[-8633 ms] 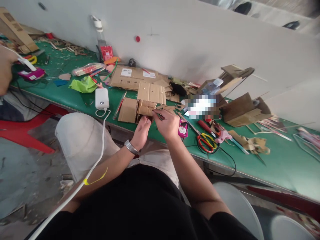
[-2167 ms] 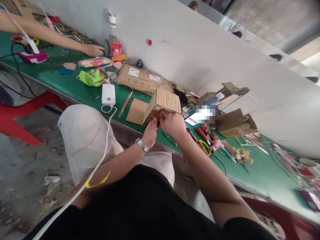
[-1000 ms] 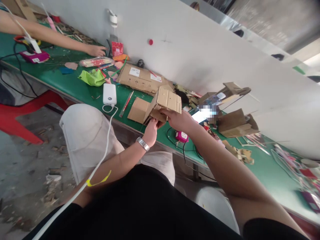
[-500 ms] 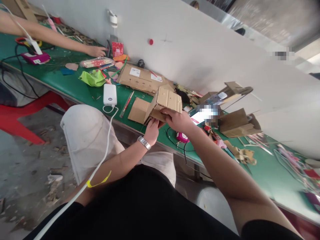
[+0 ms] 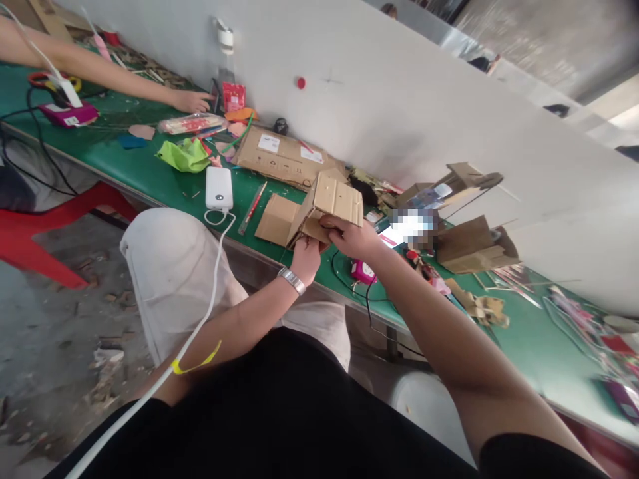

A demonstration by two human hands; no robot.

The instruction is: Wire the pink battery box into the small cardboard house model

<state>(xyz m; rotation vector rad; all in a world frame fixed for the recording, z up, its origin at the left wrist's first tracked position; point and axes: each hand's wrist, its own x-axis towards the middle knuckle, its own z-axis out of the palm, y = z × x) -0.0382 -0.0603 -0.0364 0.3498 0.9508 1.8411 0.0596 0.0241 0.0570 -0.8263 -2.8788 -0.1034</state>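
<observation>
A small cardboard box point(image 5: 337, 198) stands tilted near the table's front edge, joined to or resting by a flat cardboard piece point(image 5: 276, 219) on its left. My right hand point(image 5: 352, 236) is closed on the box's near side, fingers curled at its lower edge. Below it, my left hand point(image 5: 305, 259), with a metal watch at the wrist, is closed against the box's underside. Its fingertips are mostly hidden by cardboard. A red-and-white pencil-like stick point(image 5: 253, 207) and a white power bank point(image 5: 219, 187) with a cable lie to the left.
Behind the box lies a flattened carton point(image 5: 287, 159). A lit phone point(image 5: 402, 229), a purple socket block point(image 5: 363, 271) and a cut cardboard box point(image 5: 476, 246) are on the right. Another person's hand point(image 5: 192, 101) reaches in at far left. A red stool point(image 5: 60, 226) stands below.
My left hand has shifted slightly to the right and deeper under the box. The right hand and the box stay almost where they were.
</observation>
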